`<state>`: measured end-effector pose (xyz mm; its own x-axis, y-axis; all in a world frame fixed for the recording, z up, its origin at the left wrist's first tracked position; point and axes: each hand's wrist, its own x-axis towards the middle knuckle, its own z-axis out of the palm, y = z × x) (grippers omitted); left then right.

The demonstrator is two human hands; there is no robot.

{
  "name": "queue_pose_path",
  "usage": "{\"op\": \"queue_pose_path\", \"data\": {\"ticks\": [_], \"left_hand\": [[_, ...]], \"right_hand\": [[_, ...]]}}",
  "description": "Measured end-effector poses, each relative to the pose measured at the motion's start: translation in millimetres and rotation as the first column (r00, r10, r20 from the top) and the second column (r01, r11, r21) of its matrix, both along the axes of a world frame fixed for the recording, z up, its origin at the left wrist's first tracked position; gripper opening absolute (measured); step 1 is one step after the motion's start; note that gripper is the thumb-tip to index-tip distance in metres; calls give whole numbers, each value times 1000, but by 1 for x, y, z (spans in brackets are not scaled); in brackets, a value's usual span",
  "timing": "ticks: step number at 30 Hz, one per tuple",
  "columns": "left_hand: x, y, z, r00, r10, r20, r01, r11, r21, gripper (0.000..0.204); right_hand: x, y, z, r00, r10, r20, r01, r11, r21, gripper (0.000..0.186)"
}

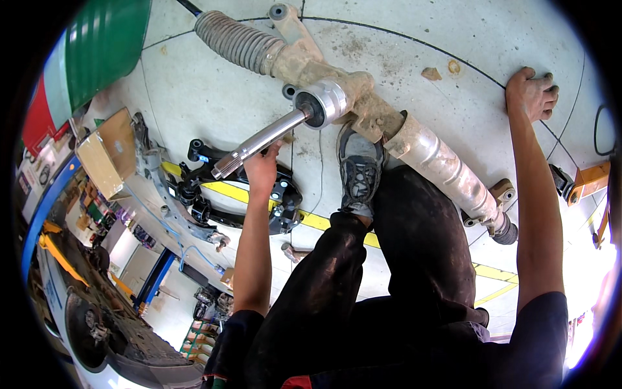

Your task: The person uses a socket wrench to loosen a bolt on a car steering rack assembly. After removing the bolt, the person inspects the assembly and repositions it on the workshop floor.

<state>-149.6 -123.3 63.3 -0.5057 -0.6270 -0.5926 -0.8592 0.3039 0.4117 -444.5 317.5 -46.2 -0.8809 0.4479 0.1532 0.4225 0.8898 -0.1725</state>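
A person sits on a pale concrete floor [214, 97] in a workshop, a dirty steering rack [363, 110] lying across it from 11 to 4 o'clock. The left hand [262, 170] curls shut around the rack's shiny shaft [262, 139] near its end, seemingly to steady or turn it. A shoe [358, 170] presses the housing, likely pinning it. The right hand [532, 93] lies flat and open on the floor at 2 o'clock, bracing. Black suspension arms [207, 188] lie at 9 o'clock, a green drum [103, 45] at 10.
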Motion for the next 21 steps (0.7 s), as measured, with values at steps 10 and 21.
{"op": "queue_pose_path", "data": {"ticks": [10,21], "left_hand": [[2,0,2,999,0,-35,4,995,104,12],[2,2,9,998,40,-45,-33,991,129,14]], "right_hand": [[-1,-2,0,1000,-8,-25,8,1000,-5,64],[-3,3,-10,997,-46,-63,47,999,17,64]]}}
